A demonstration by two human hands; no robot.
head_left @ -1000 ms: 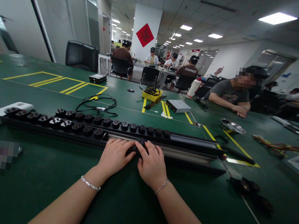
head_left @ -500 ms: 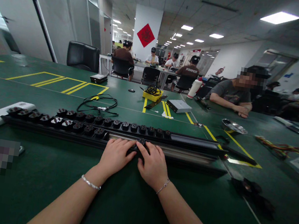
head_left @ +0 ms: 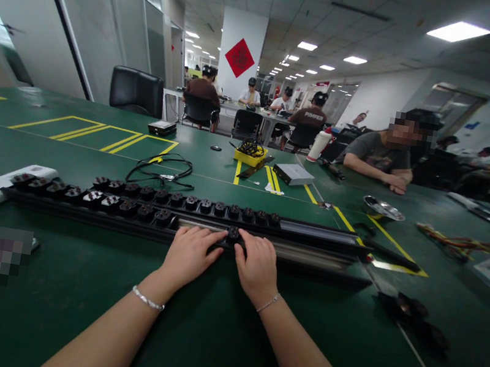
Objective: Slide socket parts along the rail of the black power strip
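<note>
Your left hand [head_left: 189,255] and right hand [head_left: 257,267] lie flat at mid-frame, fingers loosely spread, clasping nothing, pressing a small black socket module [head_left: 232,234] into the long black rail [head_left: 308,252]. The rail spans the green tabletop [head_left: 202,338]. Seated workers fill the far office. The lower-left corner is blurred out.

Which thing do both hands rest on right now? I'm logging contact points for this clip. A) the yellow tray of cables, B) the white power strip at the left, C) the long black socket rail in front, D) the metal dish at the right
C: the left hand and the right hand both lie with fingers on the near long black socket rail, on either side of a small black socket module.
</note>
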